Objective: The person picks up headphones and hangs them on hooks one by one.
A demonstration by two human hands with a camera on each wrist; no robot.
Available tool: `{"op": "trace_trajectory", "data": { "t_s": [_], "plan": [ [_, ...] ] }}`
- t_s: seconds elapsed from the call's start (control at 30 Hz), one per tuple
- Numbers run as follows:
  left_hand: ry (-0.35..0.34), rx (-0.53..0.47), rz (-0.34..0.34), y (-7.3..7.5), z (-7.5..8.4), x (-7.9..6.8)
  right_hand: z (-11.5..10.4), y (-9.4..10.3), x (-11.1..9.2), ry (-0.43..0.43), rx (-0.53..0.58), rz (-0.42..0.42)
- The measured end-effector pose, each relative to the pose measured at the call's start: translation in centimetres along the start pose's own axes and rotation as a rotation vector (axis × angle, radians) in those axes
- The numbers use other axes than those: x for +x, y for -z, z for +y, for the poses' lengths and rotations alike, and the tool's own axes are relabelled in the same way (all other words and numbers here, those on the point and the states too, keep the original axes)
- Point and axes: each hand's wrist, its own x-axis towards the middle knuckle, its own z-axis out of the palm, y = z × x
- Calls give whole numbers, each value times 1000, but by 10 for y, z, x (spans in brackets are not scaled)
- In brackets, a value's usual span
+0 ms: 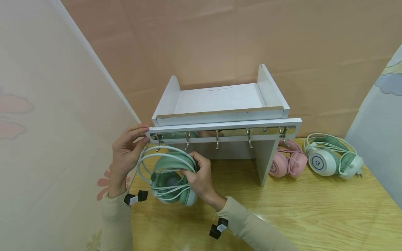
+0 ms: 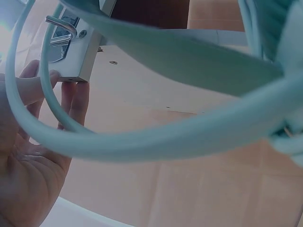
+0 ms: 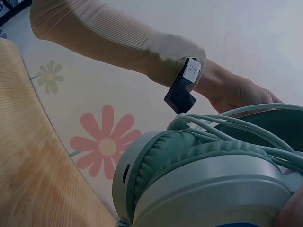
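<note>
Green headphones (image 1: 172, 161) with a wound cable hang in the air below the left end of a white hook rail (image 1: 227, 124). My right hand (image 1: 202, 176) grips them by the side of the headband. My left hand (image 1: 127, 148) pinches the rail's left end; in the left wrist view the thumb is in front and fingers (image 2: 79, 101) lie behind. Between that hand and the shelf, the wire arc (image 2: 156, 139) of the headphones crosses the view. Close up in the right wrist view is an ear cup (image 3: 208, 189). The headband is below the leftmost hook (image 1: 158, 139), and whether they touch I cannot tell.
Several metal hooks line the rail, which fronts a white shelf (image 1: 220, 99) on a wooden table (image 1: 307, 212). Pink headphones (image 1: 287, 164) and a second green-and-white pair (image 1: 326, 162) lie right of the shelf. A wall (image 1: 62, 139) stands close on the left.
</note>
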Motion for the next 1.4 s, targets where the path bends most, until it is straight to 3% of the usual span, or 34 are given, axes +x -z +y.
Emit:
{"op": "trace_trajectory", "data": {
  "t_s": [1.4],
  "plan": [
    [9, 7, 15, -1, 0, -1, 10, -7, 4, -33, -15, 12]
  ]
}}
